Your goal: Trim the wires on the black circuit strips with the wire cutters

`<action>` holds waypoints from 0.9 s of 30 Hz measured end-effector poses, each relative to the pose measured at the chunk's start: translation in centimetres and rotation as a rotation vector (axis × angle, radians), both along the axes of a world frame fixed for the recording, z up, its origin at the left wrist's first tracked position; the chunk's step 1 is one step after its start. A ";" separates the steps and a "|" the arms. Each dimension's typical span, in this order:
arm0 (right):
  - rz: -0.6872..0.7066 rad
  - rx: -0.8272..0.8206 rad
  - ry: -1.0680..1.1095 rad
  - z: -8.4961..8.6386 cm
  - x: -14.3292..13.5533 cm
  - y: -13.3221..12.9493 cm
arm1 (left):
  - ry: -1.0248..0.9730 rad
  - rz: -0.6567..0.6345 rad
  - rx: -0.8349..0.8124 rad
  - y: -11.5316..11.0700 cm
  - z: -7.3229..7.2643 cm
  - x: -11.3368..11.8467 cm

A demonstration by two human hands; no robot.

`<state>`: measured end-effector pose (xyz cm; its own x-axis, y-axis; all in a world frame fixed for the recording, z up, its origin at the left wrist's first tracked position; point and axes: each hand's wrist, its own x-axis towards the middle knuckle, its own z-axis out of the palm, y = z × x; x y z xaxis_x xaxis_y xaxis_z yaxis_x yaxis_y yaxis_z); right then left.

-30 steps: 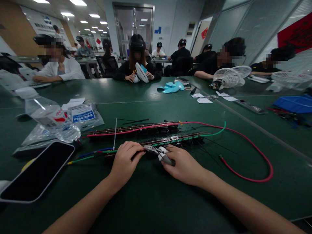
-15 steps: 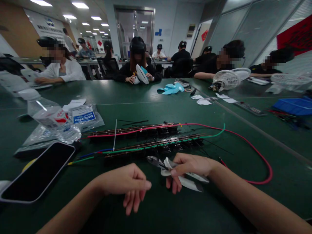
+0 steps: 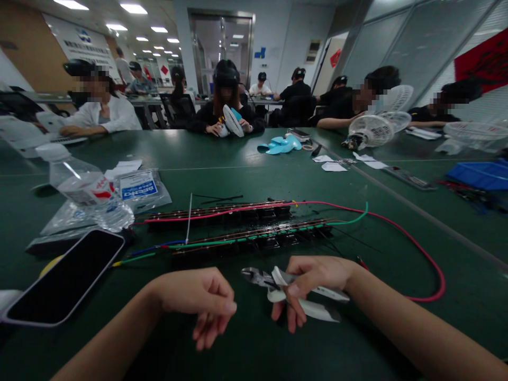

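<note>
My right hand [image 3: 317, 276] is closed around a pair of diagonal cutters [image 3: 257, 276] with white handles; their metal jaws point left. Low over the table's near side, my left hand [image 3: 196, 296] is loosely curled, thumb near the index finger, and nothing shows in it. Beyond both hands lie two long black strips with bare copper wires, the far strip [image 3: 260, 211] and the near strip [image 3: 273, 241]. A red cable [image 3: 416, 241] runs along the far one and loops right. A green wire [image 3: 349, 220] follows the near one. From there a white cable tie [image 3: 189, 217] sticks up.
At the left are a phone [image 3: 67, 278], a plastic bottle [image 3: 87, 185] and a clear packet [image 3: 141, 188]. Black cable ties [image 3: 218, 200] lie behind the strips. Farther off are blue fan blades [image 3: 281, 144], a fan cage [image 3: 371, 131] and a blue tray [image 3: 476, 174]. Several people sit around.
My right hand and the cutters have moved slightly right and nearer to me. My left hand has shifted a little left, so the hands are farther apart.
</note>
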<state>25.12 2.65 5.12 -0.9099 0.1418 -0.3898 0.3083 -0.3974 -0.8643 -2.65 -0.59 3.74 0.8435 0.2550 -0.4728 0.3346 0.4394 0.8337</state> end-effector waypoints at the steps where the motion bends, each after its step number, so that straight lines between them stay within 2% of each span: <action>1: 0.031 -0.070 0.006 -0.3 -0.3 -0.3 | 0.034 -0.175 -0.086 -0.1 0.0 -0.2; 2: 0.064 -0.150 0.018 -0.6 -0.6 -0.7 | 0.083 -0.306 -0.146 -0.2 -0.1 -0.4; 3: 0.108 -0.227 0.027 -0.9 -0.9 -1.0 | 0.132 -0.380 -0.170 -0.3 -0.2 -0.5; 5: 0.188 -0.315 0.006 -1.3 -1.6 -1.7 | 0.225 -0.384 -0.146 -0.3 -0.6 -0.6; 7: 0.193 -0.327 -0.036 -1.3 -2.2 -2.2 | 0.301 -0.298 -0.081 -0.1 -1.2 -0.6; 9: 0.082 -0.317 -0.045 -1.1 -2.6 -2.3 | 0.300 -0.141 0.028 0.2 -1.5 -0.8; 12: -0.198 -0.131 0.019 -1.0 -2.6 -1.7 | 0.272 0.055 0.249 0.7 -1.3 -1.0; 14: -0.341 0.078 0.047 -1.0 -2.3 -1.0 | 0.239 0.093 0.393 0.9 -0.5 -0.9; 17: -0.394 0.353 -0.075 -1.1 -1.6 0.1 | 0.108 0.104 0.631 1.0 0.8 -0.5; 19: -0.382 0.423 -0.143 -0.8 -1.0 0.5 | 0.008 0.198 0.705 0.9 1.5 -0.4; 21: -0.339 0.438 -0.127 -0.3 -0.5 0.7 | -0.074 0.335 0.669 0.8 1.7 -0.3; 23: -0.258 0.419 -0.069 0.4 -0.1 0.7 | -0.130 0.382 0.557 0.7 1.4 -0.3; 25: -0.136 0.351 -0.053 0.8 0.2 0.7 | -0.151 0.295 0.380 0.5 0.8 -0.1; 27: 0.032 0.276 -0.098 1.0 0.4 1.0 | -0.119 0.152 0.174 0.1 0.0 0.3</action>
<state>25.56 3.61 6.11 -0.8756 0.2263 -0.4267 0.4042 -0.1403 -0.9039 -2.38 -0.45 3.73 0.8363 0.4518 -0.3107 0.1710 0.3235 0.9306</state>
